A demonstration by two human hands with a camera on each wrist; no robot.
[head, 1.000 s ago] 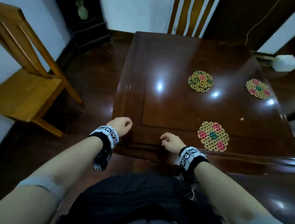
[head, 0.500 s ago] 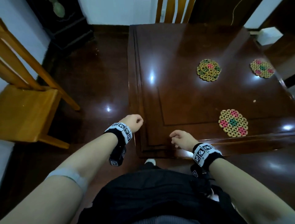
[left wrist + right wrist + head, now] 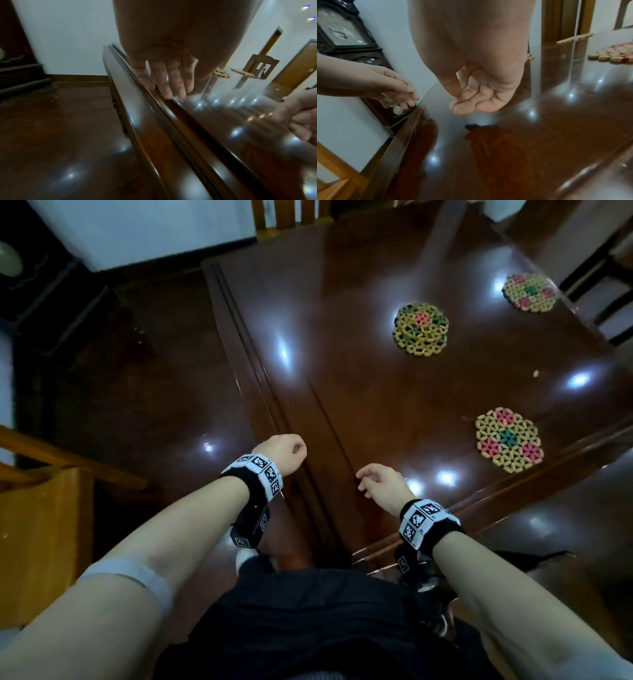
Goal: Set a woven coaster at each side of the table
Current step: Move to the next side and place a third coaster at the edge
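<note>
Three round woven coasters lie on the dark glossy table (image 3: 308, 354). One coaster (image 3: 422, 328) sits towards the middle, another (image 3: 529, 291) by the far right edge, a third (image 3: 509, 438) by the near edge. My left hand (image 3: 284, 453) hangs over the table's left rim near the corner, its fingers (image 3: 171, 83) straight and empty. My right hand (image 3: 378, 482) hovers just above the tabletop beside it, its fingers (image 3: 467, 105) loosely curled and holding nothing. Both hands are well clear of the coasters.
A light wooden chair (image 3: 41, 508) stands on the floor to my left. Another chair (image 3: 291, 217) is at the table's far side. A dark clock cabinet (image 3: 342, 33) stands against the white wall. A further dark chair (image 3: 609, 285) is at the right.
The view has swung round the table's near left corner, so the coasters now lie further right. Both hands stay empty near that corner; the right hand's fingers have loosened a little.
</note>
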